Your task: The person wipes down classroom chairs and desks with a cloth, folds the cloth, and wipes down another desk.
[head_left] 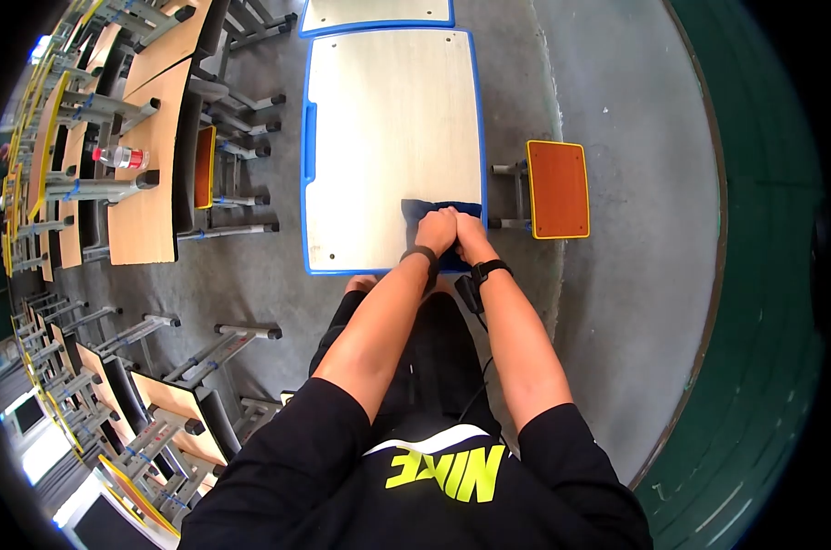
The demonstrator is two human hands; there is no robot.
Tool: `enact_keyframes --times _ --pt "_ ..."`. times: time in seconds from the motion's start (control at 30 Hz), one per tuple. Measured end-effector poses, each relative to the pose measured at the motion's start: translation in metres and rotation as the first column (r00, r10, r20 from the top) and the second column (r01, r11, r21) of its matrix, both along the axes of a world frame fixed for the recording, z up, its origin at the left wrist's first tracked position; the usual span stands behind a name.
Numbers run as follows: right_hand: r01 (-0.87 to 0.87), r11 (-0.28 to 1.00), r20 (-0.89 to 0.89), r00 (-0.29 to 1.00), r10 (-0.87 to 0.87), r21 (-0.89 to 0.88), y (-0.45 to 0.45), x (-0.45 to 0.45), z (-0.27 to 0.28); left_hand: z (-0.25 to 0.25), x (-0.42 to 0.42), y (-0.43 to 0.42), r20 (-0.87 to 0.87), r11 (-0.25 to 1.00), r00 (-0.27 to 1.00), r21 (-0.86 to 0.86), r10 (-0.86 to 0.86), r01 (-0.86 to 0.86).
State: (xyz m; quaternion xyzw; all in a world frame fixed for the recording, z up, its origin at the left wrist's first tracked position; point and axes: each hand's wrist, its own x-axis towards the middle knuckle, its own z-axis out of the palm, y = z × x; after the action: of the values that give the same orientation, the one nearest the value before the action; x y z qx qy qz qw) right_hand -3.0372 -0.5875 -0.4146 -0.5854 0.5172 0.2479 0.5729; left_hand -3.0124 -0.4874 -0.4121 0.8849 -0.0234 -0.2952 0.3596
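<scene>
A dark blue cloth [416, 214] lies spread at the near right corner of a pale wood-topped desk [379, 137] with a blue edge. My left hand [436, 230] and my right hand [471, 235] meet over the cloth, their fingers curled and close together. Both appear closed on the fabric, though the fingertips are partly hidden. Dark bands circle both wrists. Part of the cloth shows beneath and between my forearms, reaching the desk's near edge.
An orange-topped stool [559, 190] with a yellow rim stands right of the desk. Another blue-edged desk [379, 13] adjoins the far side. At left, desks carry upturned stools, and a bottle with a red label [122, 158] lies on one desk [149, 215]. A dark cable hangs near my right forearm.
</scene>
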Motion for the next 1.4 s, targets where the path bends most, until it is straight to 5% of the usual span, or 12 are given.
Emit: enact_keyframes --times 0.07,0.13,0.47,0.57,0.7,0.8,0.97,1.07,1.13,1.23,1.33,1.4 --pt "0.029 1.0 0.04 0.999 -0.029 0.011 -0.004 0.008 -0.008 -0.006 0.007 -0.004 0.048 1.0 0.999 0.012 -0.018 0.017" --pt "0.0 0.999 0.025 1.0 0.001 -0.037 -0.004 0.02 -0.007 0.01 0.018 -0.01 -0.146 0.989 0.979 -0.03 0.139 -0.145" --pt "0.08 0.995 0.012 0.997 -0.079 -0.052 -0.016 0.072 0.005 -0.004 0.069 -0.025 -0.069 0.999 0.997 -0.029 0.03 -0.032" --pt "0.097 0.993 0.022 0.995 -0.096 -0.059 -0.021 0.087 0.003 -0.014 0.083 -0.029 -0.214 0.971 0.961 -0.124 0.172 -0.202" --pt "0.164 0.986 0.071 0.984 -0.162 -0.019 -0.026 0.101 -0.006 -0.031 0.103 -0.024 0.057 0.971 0.969 0.043 -0.239 0.237" --pt "0.122 0.992 0.047 0.992 -0.121 -0.024 -0.031 0.115 -0.003 -0.041 0.116 -0.031 -0.11 0.997 0.994 -0.076 -0.02 0.012" --pt "0.058 0.998 0.049 0.997 -0.058 -0.004 -0.038 0.135 0.002 -0.062 0.135 -0.029 0.126 0.973 0.969 -0.058 -0.213 0.222" --pt "0.032 0.999 0.082 0.996 -0.032 0.0 -0.043 0.151 -0.002 0.01 0.15 -0.043 -0.413 0.952 0.882 -0.101 0.226 -0.291" --pt "0.029 1.0 0.079 0.996 -0.029 0.001 -0.046 0.163 0.001 -0.011 0.165 -0.042 -0.43 0.955 0.885 -0.142 0.179 -0.262" --pt "0.052 0.998 0.105 0.993 -0.057 0.042 -0.049 0.18 0.005 -0.061 0.182 -0.03 0.294 0.931 0.934 -0.236 -0.204 0.277" --pt "0.031 0.997 0.108 0.993 -0.038 0.064 -0.055 0.197 0.011 -0.016 0.194 -0.045 -0.199 0.964 0.98 -0.261 0.001 -0.054" --pt "-0.021 0.994 0.123 0.992 0.009 0.103 -0.061 0.208 0.014 0.017 0.209 -0.052 -0.514 0.938 0.841 -0.18 0.168 -0.297"
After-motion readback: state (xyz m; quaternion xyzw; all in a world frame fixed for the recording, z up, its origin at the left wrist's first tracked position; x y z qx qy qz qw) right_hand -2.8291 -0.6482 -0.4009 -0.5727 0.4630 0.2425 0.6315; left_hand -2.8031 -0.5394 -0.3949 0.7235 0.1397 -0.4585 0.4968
